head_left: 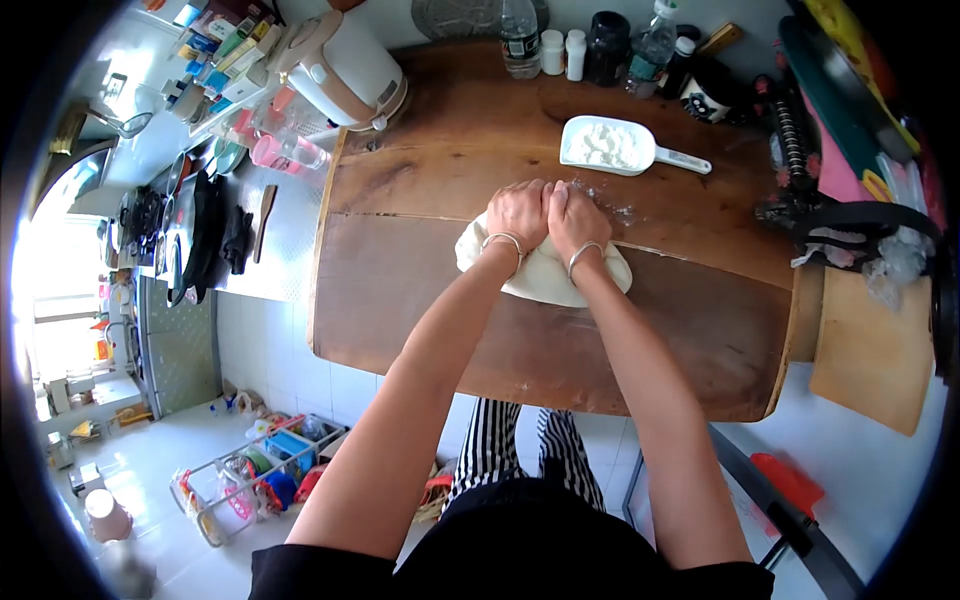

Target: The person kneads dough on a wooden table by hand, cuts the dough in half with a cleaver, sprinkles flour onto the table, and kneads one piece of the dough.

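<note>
1. Dough [545,283]: head view, on the table [395,265], around its middle, under both hands. One pale lump, wider than deep, smooth where bare.
2. Left hand [517,213]: back up, pressed onto the dough's far side, fingers bent down. Fingertips hidden; can't tell if they pinch or only press.
3. Right hand [573,222]: same posture, side against the left hand. Fingertips hidden too; can't tell its grip.
4. Feel, my guess: soft, a bit springy, fairly heavy for its bulk. Should give under palms and sag if lifted by one end.
5. Surface: looks matte, so probably tacky rather than slippery. Loose flour [622,210] lies on the table just beside the hands; scoop [685,160] with flour [605,147] sits beyond them.
6. Not brittle, but thin spots would likely tear under a pinch.
7. Best hold: palm heels on top for pressing; for lifting, both hands under opposite sides.
8. Bracelets [506,240] on both wrists sit close to the dough; could smear.
</note>
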